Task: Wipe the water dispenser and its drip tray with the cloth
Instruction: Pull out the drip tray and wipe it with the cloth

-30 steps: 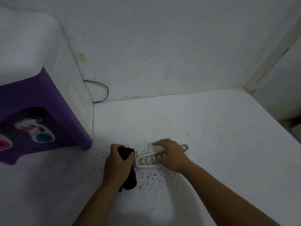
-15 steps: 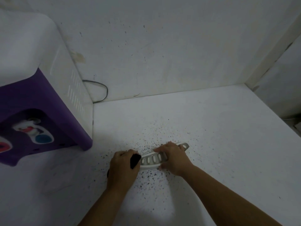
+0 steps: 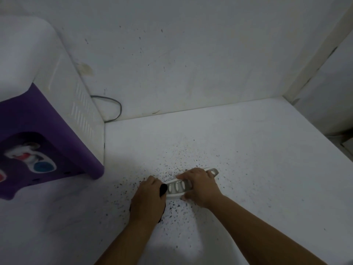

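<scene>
Nearest us, our left hand (image 3: 147,199) curls around the dark cloth (image 3: 163,188), bunched so only a corner shows, pressing it against the near end of the drip tray (image 3: 176,188). Our right hand (image 3: 200,185) lies over the tray just at 3 o'clock of the left, fingers and thumb clamping its edges, probably to pin it flat against the rubbing. The speckled white table (image 3: 248,169) runs open from 12 to 3 o'clock, bounded by walls. The water dispenser (image 3: 47,119) stands well apart at 10 o'clock, its cable (image 3: 116,106) behind.
</scene>
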Action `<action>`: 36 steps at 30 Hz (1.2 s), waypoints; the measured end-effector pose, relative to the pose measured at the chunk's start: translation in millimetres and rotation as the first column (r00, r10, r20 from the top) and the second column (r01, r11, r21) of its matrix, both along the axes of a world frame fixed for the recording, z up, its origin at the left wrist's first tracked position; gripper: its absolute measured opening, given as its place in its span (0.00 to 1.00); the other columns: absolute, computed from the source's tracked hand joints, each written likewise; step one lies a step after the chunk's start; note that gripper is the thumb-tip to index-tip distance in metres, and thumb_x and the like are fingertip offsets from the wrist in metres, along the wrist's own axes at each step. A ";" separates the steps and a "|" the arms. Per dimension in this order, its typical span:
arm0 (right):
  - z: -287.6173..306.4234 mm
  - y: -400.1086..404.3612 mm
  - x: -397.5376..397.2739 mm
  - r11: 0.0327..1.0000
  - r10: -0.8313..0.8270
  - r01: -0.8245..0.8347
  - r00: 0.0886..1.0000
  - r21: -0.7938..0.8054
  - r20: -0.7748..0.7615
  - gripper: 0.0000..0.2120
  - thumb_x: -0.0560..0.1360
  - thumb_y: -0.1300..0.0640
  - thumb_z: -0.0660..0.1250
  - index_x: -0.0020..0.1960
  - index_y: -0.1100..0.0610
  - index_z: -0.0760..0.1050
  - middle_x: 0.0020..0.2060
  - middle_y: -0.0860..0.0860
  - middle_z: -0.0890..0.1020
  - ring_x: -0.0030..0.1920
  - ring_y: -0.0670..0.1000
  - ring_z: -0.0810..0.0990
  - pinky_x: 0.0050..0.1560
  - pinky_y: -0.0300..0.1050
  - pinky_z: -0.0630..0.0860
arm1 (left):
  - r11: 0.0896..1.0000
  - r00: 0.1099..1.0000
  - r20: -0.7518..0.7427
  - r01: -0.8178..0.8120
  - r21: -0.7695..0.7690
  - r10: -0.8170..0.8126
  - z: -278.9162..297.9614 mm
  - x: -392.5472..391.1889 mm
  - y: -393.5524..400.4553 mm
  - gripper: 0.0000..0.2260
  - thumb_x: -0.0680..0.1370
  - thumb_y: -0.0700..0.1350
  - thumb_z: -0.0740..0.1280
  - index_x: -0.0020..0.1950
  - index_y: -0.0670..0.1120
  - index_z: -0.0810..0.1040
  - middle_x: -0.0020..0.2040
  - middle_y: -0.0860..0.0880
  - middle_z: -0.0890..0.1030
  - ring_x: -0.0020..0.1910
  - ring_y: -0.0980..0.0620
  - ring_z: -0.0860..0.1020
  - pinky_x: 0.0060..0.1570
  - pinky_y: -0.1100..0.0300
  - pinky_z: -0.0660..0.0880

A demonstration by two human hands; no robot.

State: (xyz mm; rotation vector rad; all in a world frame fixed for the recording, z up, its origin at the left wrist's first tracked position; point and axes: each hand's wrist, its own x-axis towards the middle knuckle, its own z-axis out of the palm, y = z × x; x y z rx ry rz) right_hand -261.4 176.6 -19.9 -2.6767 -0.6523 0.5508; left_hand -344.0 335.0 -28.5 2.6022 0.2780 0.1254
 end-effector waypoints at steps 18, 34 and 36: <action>0.1 2.3 -3.4 1.000 -0.012 0.012 1.000 -0.023 0.012 0.30 0.69 0.48 0.73 0.69 0.43 0.68 0.66 0.48 0.73 0.67 0.52 0.66 0.69 0.57 0.60 | 0.984 0.974 -0.196 -0.083 0.155 0.113 10.7 17.6 -2.4 0.11 0.80 0.49 0.58 0.43 0.45 0.74 0.45 0.49 0.73 0.43 0.52 0.73 0.38 0.62 0.66; -0.5 1.0 0.8 0.998 0.026 -0.023 0.999 -0.052 0.047 0.31 0.68 0.48 0.74 0.69 0.42 0.68 0.66 0.47 0.74 0.67 0.51 0.67 0.69 0.55 0.62 | 0.994 0.978 -0.186 -0.077 0.080 0.091 5.7 16.5 -13.0 0.11 0.81 0.50 0.58 0.42 0.47 0.74 0.43 0.51 0.71 0.39 0.55 0.70 0.37 0.64 0.66; -1.6 1.7 -0.1 0.999 0.010 -0.008 0.999 -0.039 0.050 0.31 0.68 0.47 0.74 0.69 0.42 0.68 0.65 0.47 0.74 0.66 0.50 0.67 0.68 0.55 0.63 | 0.994 0.981 -0.177 -0.060 0.093 0.076 7.3 21.7 -10.0 0.12 0.80 0.50 0.59 0.43 0.45 0.75 0.42 0.51 0.70 0.41 0.54 0.71 0.38 0.64 0.67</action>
